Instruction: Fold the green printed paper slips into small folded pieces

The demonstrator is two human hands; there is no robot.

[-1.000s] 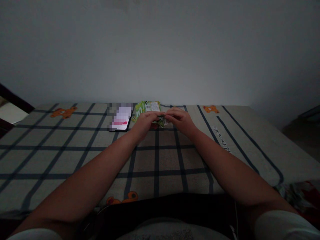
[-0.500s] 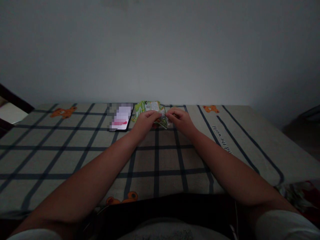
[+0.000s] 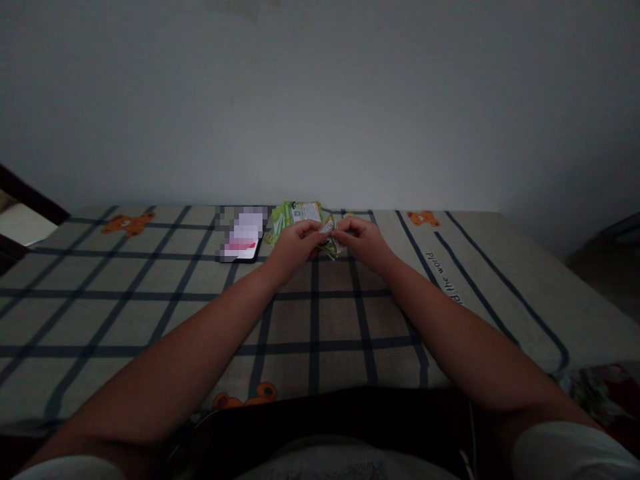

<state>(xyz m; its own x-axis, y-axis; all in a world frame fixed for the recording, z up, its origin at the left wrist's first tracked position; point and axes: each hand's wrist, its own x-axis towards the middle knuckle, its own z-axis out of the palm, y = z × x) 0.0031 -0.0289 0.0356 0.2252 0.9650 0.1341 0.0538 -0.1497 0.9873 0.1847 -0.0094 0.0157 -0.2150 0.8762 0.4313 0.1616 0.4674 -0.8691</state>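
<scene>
Close together over the far middle of the table are my left hand [image 3: 297, 247] and my right hand [image 3: 365, 243]. Thumbs and fingertips of both pinch a small crinkled green-and-white packet [image 3: 330, 250], and they almost touch. Just behind my left hand lies a bright green printed bag [image 3: 295, 212] with a pale label; my fingers cover its near edge. I cannot tell whether the small packet is joined to the bag.
A phone [image 3: 245, 233] with a lit, blurred screen lies left of the bag. The checked tablecloth [image 3: 335, 320] with bear prints covers the table up to a plain wall [image 3: 320, 100]. Dark chair parts [image 3: 30, 200] stand at the left edge.
My hands have come closer together, with the left fingertips shifted slightly right. The small packet is tilted more upright between them. The phone has stayed put.
</scene>
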